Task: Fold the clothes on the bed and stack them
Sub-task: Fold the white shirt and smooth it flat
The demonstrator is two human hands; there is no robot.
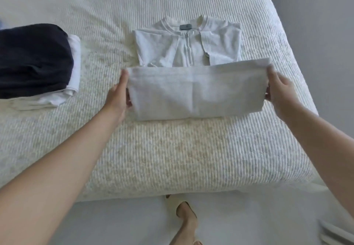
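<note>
A light grey zip-neck top (191,49) lies on the white ribbed bed (172,158), collar away from me, sleeves folded in. Its lower half (195,91) is lifted and doubled over towards the collar. My left hand (119,95) grips the left edge of that folded part, thumb on top. On the right edge, my right hand (277,89) pinches the cloth the same way. To the left sits a stack of folded clothes: a dark navy piece (32,60) on top of a white one (74,62).
The bed's front edge runs just above my foot in a pale sandal (183,212) on the light floor. The bed's right edge drops off near a grey wall (316,24). Bare bedspread lies between the top and the stack.
</note>
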